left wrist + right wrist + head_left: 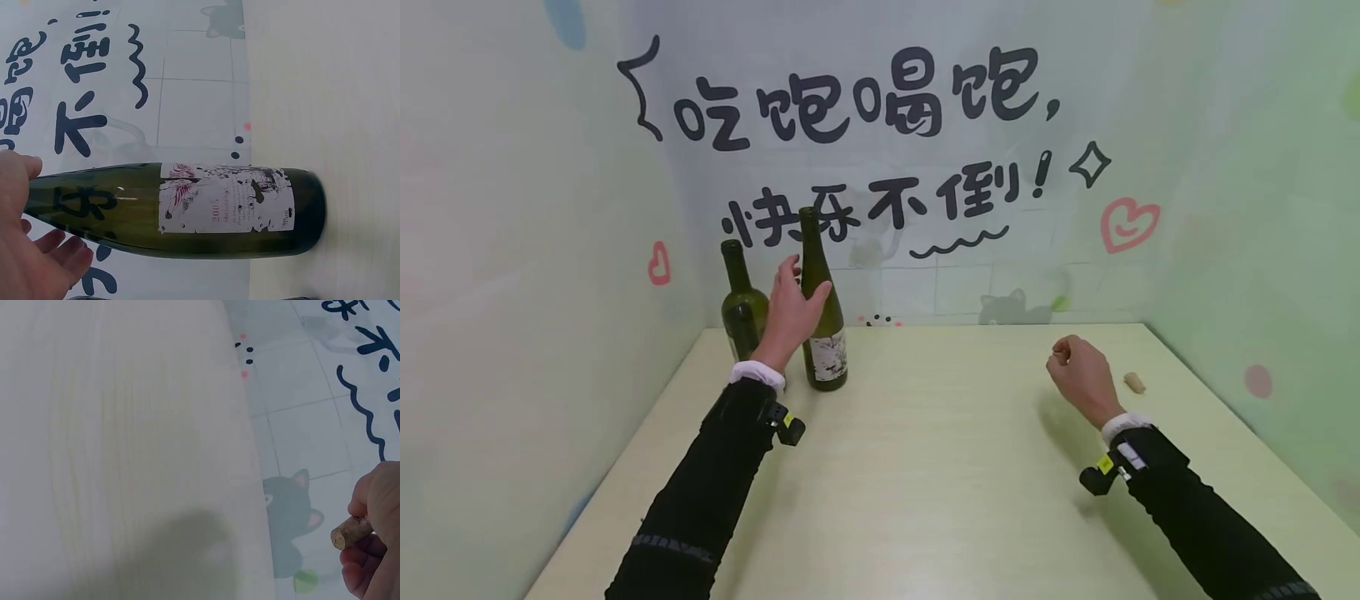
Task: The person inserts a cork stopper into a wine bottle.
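In the head view my left hand (792, 312) is beside a tall green wine bottle (826, 321), thumb and fingers spread at its neck. The bottle stands upright and has a worn white label (226, 199), which the left wrist view shows close up. Just to the left, a second green wine bottle (739, 287) is partly hidden behind this hand and wrist. Held above the right side of the table, my right hand (1084, 379) pinches a cork (351, 532) between thumb and fingers; one end sticks out.
Another cork (1134, 382) lies on the table (940, 467), right of my right hand. Printed walls (895, 283) enclose the table at the back and both sides. Both sleeves carry small wrist cameras.
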A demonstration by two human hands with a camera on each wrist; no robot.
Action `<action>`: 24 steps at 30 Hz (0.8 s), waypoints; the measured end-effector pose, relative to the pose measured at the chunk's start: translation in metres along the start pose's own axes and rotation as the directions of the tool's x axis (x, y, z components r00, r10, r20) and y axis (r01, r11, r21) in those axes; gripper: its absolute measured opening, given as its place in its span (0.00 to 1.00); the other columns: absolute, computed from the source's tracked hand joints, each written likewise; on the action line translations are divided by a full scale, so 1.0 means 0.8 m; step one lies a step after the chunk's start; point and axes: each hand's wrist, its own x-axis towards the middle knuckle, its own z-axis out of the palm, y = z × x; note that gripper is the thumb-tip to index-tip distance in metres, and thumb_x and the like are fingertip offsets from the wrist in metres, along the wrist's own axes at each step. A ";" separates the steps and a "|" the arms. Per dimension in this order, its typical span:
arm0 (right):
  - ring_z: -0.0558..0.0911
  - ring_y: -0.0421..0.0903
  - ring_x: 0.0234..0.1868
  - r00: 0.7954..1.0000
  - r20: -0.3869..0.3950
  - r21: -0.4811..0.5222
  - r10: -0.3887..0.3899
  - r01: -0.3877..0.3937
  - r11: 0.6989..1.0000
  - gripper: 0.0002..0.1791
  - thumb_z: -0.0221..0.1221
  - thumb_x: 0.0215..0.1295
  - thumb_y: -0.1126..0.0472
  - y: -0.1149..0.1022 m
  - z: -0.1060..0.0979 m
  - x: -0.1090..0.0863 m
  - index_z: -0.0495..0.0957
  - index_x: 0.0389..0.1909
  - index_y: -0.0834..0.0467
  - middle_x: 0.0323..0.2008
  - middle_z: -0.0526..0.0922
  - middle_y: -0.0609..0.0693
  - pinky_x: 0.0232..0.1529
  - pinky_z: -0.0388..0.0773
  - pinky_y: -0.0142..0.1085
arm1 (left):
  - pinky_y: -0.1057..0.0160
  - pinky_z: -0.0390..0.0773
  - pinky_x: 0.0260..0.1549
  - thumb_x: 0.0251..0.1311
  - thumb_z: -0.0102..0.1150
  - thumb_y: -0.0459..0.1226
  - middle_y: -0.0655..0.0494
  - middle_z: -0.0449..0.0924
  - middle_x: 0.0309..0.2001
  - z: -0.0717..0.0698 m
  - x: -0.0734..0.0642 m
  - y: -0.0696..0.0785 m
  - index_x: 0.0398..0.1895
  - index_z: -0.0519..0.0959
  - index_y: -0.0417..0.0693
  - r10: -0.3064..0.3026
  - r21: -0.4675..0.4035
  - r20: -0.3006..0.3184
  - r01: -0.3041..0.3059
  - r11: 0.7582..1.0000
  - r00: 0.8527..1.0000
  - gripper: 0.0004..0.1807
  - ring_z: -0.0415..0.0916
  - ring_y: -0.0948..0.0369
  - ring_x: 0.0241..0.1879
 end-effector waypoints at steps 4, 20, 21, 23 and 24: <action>0.75 0.52 0.31 0.999 -0.036 0.015 -0.030 0.031 0.999 0.08 0.53 0.61 0.65 -0.020 -0.007 0.000 0.76 0.38 0.66 0.31 0.78 0.57 0.33 0.71 0.43 | 0.45 0.66 0.57 0.64 0.54 0.52 0.43 0.59 0.67 0.002 0.008 -0.006 0.75 0.49 0.47 -0.006 -0.019 0.006 0.006 1.000 1.000 0.42 0.64 0.48 0.62; 0.71 0.46 0.30 0.976 -0.139 0.028 -0.167 0.172 0.985 0.05 0.56 0.62 0.66 -0.079 -0.039 -0.010 0.77 0.37 0.63 0.29 0.75 0.51 0.31 0.68 0.40 | 0.45 0.65 0.59 0.66 0.52 0.51 0.44 0.60 0.68 0.009 0.028 -0.016 0.74 0.50 0.48 -0.009 -0.058 0.037 0.012 0.998 0.999 0.39 0.65 0.48 0.62; 0.71 0.46 0.30 0.975 -0.142 0.025 -0.170 0.175 0.984 0.05 0.56 0.61 0.66 -0.082 -0.042 -0.011 0.77 0.37 0.63 0.29 0.75 0.51 0.31 0.68 0.40 | 0.45 0.65 0.59 0.66 0.52 0.51 0.44 0.60 0.68 0.010 0.029 -0.017 0.74 0.50 0.48 -0.009 -0.061 0.042 0.012 0.998 0.999 0.39 0.65 0.48 0.62; 0.71 0.46 0.30 0.973 -0.146 0.018 -0.178 0.182 0.983 0.05 0.57 0.61 0.65 -0.087 -0.047 -0.012 0.77 0.36 0.63 0.29 0.75 0.51 0.31 0.68 0.39 | 0.45 0.64 0.59 0.66 0.52 0.51 0.44 0.60 0.68 0.011 0.032 -0.019 0.74 0.50 0.47 -0.007 -0.065 0.052 0.011 0.998 0.999 0.39 0.65 0.48 0.62; 0.71 0.46 0.30 0.972 -0.147 0.014 -0.182 0.186 0.982 0.05 0.57 0.61 0.65 -0.090 -0.050 -0.013 0.77 0.36 0.63 0.29 0.75 0.51 0.30 0.68 0.39 | 0.45 0.64 0.59 0.66 0.52 0.50 0.44 0.60 0.68 0.012 0.033 -0.020 0.74 0.50 0.47 -0.005 -0.065 0.054 0.009 0.998 0.999 0.39 0.65 0.48 0.62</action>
